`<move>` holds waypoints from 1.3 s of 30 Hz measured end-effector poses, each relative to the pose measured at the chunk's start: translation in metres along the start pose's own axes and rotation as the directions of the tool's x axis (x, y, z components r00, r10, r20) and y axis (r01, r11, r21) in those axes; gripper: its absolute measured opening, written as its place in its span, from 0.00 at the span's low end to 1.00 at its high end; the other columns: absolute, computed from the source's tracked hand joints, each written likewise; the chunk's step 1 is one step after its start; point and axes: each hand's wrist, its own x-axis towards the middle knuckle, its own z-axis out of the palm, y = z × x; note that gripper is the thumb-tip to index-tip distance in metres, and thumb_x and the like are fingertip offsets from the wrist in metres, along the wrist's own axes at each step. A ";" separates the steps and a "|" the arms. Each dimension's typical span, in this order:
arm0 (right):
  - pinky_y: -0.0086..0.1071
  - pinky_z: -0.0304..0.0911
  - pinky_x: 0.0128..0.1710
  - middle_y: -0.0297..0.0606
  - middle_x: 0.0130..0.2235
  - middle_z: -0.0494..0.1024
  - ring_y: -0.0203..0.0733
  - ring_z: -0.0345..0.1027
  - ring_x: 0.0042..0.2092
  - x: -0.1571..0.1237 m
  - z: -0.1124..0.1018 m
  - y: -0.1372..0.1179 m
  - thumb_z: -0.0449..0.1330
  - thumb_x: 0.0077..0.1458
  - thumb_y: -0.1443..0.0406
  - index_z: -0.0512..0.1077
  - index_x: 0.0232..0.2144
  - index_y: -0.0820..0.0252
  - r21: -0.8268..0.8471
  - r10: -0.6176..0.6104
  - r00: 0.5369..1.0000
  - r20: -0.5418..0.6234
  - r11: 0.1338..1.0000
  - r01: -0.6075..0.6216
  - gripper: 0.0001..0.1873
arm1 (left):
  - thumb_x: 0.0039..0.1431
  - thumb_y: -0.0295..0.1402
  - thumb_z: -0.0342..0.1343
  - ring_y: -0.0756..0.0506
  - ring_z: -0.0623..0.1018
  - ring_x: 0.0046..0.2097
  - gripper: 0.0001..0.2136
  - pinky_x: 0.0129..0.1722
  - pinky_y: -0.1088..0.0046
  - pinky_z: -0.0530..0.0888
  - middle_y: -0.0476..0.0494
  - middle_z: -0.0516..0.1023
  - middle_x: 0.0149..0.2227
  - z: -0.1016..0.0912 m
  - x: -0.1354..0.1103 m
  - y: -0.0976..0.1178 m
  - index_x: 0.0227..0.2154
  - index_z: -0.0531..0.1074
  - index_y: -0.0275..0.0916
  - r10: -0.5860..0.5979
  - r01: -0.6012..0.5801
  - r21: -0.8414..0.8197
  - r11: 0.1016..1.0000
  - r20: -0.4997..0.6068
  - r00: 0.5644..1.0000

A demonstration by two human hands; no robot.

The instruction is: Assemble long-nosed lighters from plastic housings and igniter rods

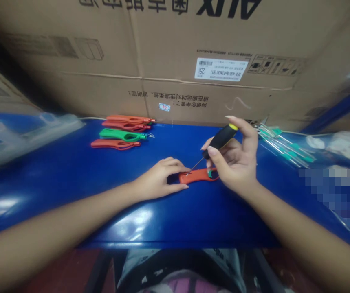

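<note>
An orange lighter handle (197, 176) lies flat on the blue table, with a green trigger (210, 174) showing in its loop at the right end. My left hand (156, 179) pinches the handle's left end between thumb and fingers. In my right hand (240, 162) is a screwdriver (221, 140) with a black and yellow grip, tilted so its thin shaft points down and left. Its tip meets the handle close to my left fingertips; whether it sits in a screw is too small to tell. My right hand partly covers the handle's right end.
Several orange lighter handles (115, 144) and a green one (121, 134) lie at the back left. Metal lighter tubes with green parts (285, 144) are piled at right. A large cardboard box (168, 61) walls off the back; clear plastic bags (34, 138) lie left.
</note>
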 end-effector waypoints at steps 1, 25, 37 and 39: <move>0.30 0.72 0.21 0.35 0.39 0.77 0.38 0.75 0.31 -0.001 0.001 0.000 0.62 0.63 0.64 0.55 0.62 0.42 0.009 0.003 1.000 0.009 1.000 -0.004 0.30 | 0.60 0.40 0.64 0.42 0.76 0.49 0.19 0.52 0.61 0.71 0.41 0.79 0.47 0.000 0.000 0.000 0.51 0.75 0.38 0.005 -0.006 0.010 1.000 0.010 1.000; 0.35 0.78 0.34 0.43 0.51 0.74 0.41 0.75 0.41 -0.007 0.004 -0.002 0.58 0.64 0.68 0.54 0.65 0.48 -0.070 -0.037 0.974 0.221 0.996 0.054 0.30 | 0.59 0.41 0.65 0.43 0.76 0.46 0.17 0.50 0.64 0.72 0.42 0.79 0.43 0.004 0.000 0.001 0.48 0.77 0.38 0.040 -0.040 0.003 0.999 -0.010 0.999; 0.31 0.71 0.35 0.42 0.52 0.77 0.35 0.75 0.34 0.029 -0.022 -0.021 0.49 0.70 0.64 0.60 0.62 0.54 -0.353 0.013 0.885 0.465 0.920 0.172 0.21 | 0.55 0.37 0.69 0.44 0.78 0.40 0.16 0.46 0.66 0.75 0.44 0.76 0.38 0.011 0.016 0.016 0.45 0.80 0.35 -0.116 0.117 -0.050 0.992 0.017 0.993; 0.29 0.69 0.32 0.39 0.47 0.80 0.34 0.73 0.30 0.032 -0.024 -0.022 0.55 0.67 0.61 0.67 0.58 0.54 -0.388 -0.027 0.907 0.419 0.898 0.206 0.18 | 0.55 0.35 0.69 0.44 0.78 0.40 0.13 0.45 0.66 0.75 0.44 0.75 0.37 0.014 0.023 0.019 0.42 0.81 0.36 -0.118 0.118 -0.016 0.993 0.034 0.992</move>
